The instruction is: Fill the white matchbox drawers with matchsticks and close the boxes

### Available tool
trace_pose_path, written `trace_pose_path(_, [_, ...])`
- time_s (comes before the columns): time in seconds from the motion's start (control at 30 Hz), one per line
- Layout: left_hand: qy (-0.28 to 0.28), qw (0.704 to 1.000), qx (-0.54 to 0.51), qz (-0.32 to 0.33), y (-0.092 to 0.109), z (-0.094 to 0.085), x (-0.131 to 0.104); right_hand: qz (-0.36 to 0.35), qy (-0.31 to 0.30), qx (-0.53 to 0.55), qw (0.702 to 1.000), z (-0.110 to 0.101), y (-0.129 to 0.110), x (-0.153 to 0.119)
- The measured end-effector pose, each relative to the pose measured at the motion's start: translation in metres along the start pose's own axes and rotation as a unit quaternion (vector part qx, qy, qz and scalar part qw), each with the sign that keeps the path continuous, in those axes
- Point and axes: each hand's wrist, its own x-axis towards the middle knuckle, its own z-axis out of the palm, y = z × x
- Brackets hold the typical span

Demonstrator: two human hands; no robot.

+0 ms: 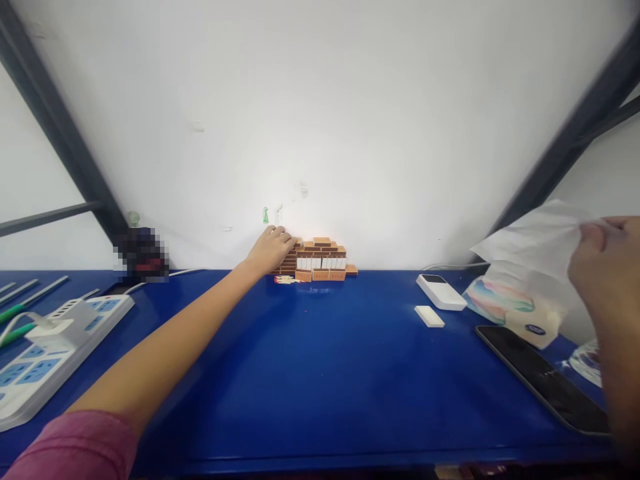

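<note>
My left hand point(271, 249) reaches to the back of the blue table point(320, 373), its fingers at the left end of a pile of small brown and orange boxes point(323, 257). Whether it grips one of them is hidden. Loose matchsticks point(287, 280) lie just below that hand. At the right edge my right hand point(597, 250) pinches a white tissue point(540, 230), raised above a soft tissue pack point(520, 307) with a pastel pattern.
A black phone point(543, 377) lies at the right, near a white device with a dark screen point(441, 292) and a small white block point(429, 316). On the left are a white power strip point(95, 333) and green-handled tools point(15, 312).
</note>
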Motion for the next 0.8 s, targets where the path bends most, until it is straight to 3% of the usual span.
trace_pose_path(0.1, [-0.009,0.999,0.006,-0.035,-0.004,0.001,-0.003,0.025,-0.001,0.046,0.999,-0.019,-0.022,0.001])
trace_pose_path(0.2, [-0.004,0.998,-0.006,-0.065,-0.008,0.002,-0.005,-0.002,-0.022,0.138,0.99,-0.053,-0.056,-0.02])
trace_pose_path(0.27, [0.02,0.997,-0.023,-0.074,-0.003,-0.002,-0.008,-0.038,-0.129,0.223,0.965,-0.082,-0.079,-0.046])
trace_pose_path(0.33, [0.057,0.992,-0.075,-0.081,0.015,-0.012,-0.012,-0.059,-0.265,0.321,0.907,-0.109,-0.099,-0.077])
trace_pose_path(0.43, [0.076,0.959,-0.254,-0.096,0.068,-0.036,-0.021,-0.011,-0.405,0.428,0.808,-0.14,-0.119,-0.114])
trace_pose_path(0.5, [0.034,0.902,-0.421,-0.092,0.112,-0.052,-0.027,0.081,-0.49,0.497,0.712,-0.151,-0.128,-0.128])
trace_pose_path(0.57, [-0.014,0.82,-0.566,-0.083,0.152,-0.063,-0.03,0.181,-0.549,0.546,0.607,-0.157,-0.135,-0.134])
trace_pose_path(0.6, [-0.043,0.78,-0.618,-0.092,0.167,-0.066,-0.031,0.218,-0.564,0.559,0.567,-0.159,-0.138,-0.136])
trace_pose_path(0.63, [-0.057,0.741,-0.657,-0.124,0.18,-0.069,-0.032,0.24,-0.569,0.565,0.547,-0.162,-0.139,-0.137])
trace_pose_path(0.67, [-0.063,0.701,-0.69,-0.172,0.19,-0.072,-0.034,0.246,-0.562,0.565,0.552,-0.165,-0.14,-0.139])
trace_pose_path(0.7, [-0.074,0.661,-0.715,-0.216,0.198,-0.074,-0.037,0.236,-0.543,0.562,0.577,-0.169,-0.139,-0.143])
trace_pose_path(0.8, [-0.044,0.594,-0.749,-0.289,0.213,-0.088,-0.051,0.108,-0.443,0.541,0.707,-0.189,-0.129,-0.16])
